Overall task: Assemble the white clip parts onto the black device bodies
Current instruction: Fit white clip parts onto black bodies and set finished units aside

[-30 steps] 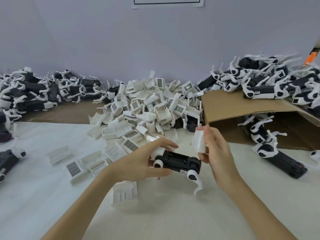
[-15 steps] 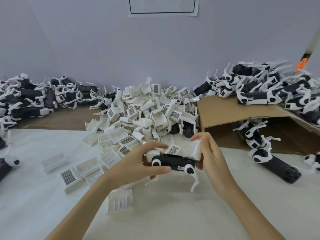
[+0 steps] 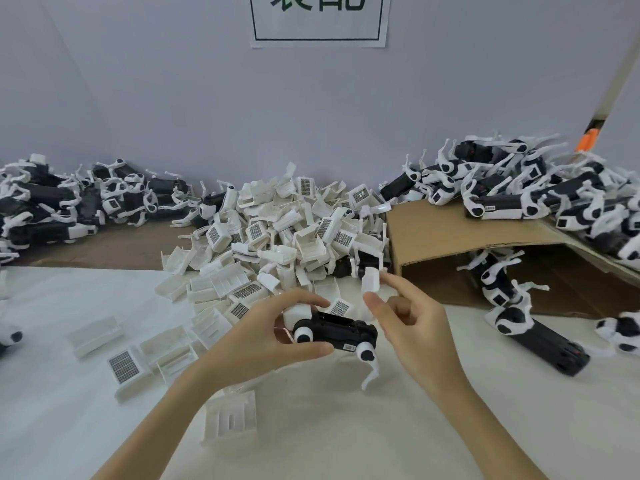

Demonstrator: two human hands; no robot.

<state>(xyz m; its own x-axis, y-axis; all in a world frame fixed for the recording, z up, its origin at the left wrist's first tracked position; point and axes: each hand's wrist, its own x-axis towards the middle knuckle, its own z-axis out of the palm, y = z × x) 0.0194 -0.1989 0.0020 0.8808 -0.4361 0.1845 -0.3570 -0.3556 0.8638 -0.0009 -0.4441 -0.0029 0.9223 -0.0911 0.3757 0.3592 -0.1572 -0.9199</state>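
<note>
A pale purple wall (image 3: pixel 173 98) stands behind a white worktop (image 3: pixel 329 438), and a paper sign (image 3: pixel 318 20) with a black frame hangs high on the wall. In the middle of the worktop is a big heap of white clip parts (image 3: pixel 277 237). More loose ones lie near the left arm. A pile of black and white finished pieces (image 3: pixel 69 206) sits far left by the wall. On the right, a brown cardboard box (image 3: pixel 450 237) lies on its side, with another pile of finished pieces (image 3: pixel 536 188) on top of it.

The left hand (image 3: pixel 263 337) holds a black device body (image 3: pixel 336 329) just above the worktop, near the middle. Its grip is curled round the left end of the body, thumb below and fingers on top. A thin white leg (image 3: pixel 372 372) hangs down from the right end of the body.

The right hand (image 3: pixel 412 327) is just beside the body's right end. Its grip pinches a small white clip part (image 3: pixel 371 279) between the thumb and the first finger, up above the body and not touching it. The other fingers are loosely bent.
</note>
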